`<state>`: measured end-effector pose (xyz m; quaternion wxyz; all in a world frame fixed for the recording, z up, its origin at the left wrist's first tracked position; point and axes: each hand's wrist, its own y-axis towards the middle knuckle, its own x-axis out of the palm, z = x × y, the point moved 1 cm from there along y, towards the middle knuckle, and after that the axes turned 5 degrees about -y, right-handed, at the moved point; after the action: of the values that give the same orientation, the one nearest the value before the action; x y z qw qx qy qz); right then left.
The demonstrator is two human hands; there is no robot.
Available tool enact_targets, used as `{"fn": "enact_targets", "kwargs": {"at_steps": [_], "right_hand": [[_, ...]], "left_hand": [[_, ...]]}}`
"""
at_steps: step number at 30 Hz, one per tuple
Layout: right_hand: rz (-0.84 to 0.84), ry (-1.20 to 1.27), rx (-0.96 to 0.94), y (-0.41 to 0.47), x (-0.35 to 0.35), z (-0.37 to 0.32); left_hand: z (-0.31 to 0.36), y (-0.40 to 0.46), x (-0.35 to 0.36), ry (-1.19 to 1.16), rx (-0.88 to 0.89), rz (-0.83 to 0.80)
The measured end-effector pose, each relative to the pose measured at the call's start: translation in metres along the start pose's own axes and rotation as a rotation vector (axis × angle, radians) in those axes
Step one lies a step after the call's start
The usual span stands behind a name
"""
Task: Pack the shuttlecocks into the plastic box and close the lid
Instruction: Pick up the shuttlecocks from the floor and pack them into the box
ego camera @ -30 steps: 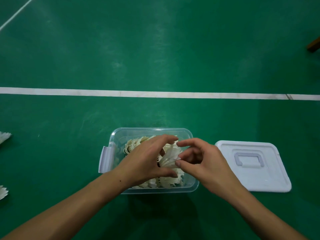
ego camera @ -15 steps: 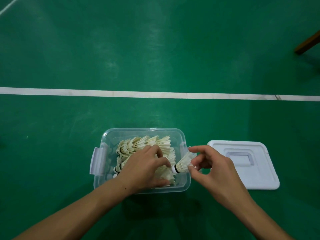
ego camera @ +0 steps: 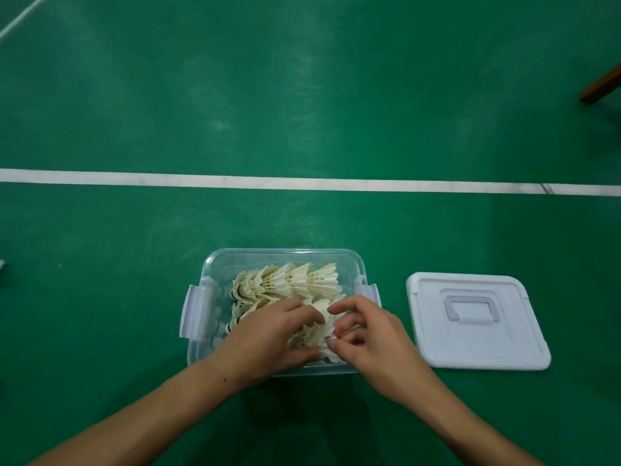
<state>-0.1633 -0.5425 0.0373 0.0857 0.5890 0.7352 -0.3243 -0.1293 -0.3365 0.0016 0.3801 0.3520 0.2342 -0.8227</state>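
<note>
A: What took up most of the view?

B: The green court floor (ego camera: 302,95), crossed by a white line (ego camera: 302,184). It carried everything, and bare floor lay all round the things.

A: And on it?

B: The clear plastic box (ego camera: 282,257), open, with a latch flap (ego camera: 194,312) hanging at its left side. Just right of it, apart from it, the white lid (ego camera: 477,351) lay flat with its handle up, probably parked there to leave the box mouth free.

A: The shuttlecocks?

B: The shuttlecocks (ego camera: 289,280) lay in the box in nested rows, feathers fanned. The far row looked settled; the near row was under the hands.

A: How were the hands?

B: The left hand (ego camera: 268,338) curled over the near row, steadying it, I'd judge. The right hand (ego camera: 373,334) pinched the feathers of the end shuttlecock (ego camera: 322,334) by the right wall, seemingly seating it. There was little slack at that wall. A small white thing (ego camera: 1,265) at the left edge was too cropped to name.
</note>
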Motion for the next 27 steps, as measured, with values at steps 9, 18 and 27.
{"fn": "enact_targets", "kwargs": {"at_steps": [9,18,27], "right_hand": [[0.059,-0.642,-0.129,0.005,0.014,-0.005],[0.001,-0.811,-0.185,0.002,-0.009,-0.024],[0.034,-0.709,-0.214,0.027,-0.034,-0.063]], "left_hand": [[0.01,0.012,0.005,0.133,-0.05,0.035],[0.005,0.011,-0.003,-0.134,-0.09,0.084],[-0.003,-0.006,-0.053,-0.377,-0.125,0.384]]}}
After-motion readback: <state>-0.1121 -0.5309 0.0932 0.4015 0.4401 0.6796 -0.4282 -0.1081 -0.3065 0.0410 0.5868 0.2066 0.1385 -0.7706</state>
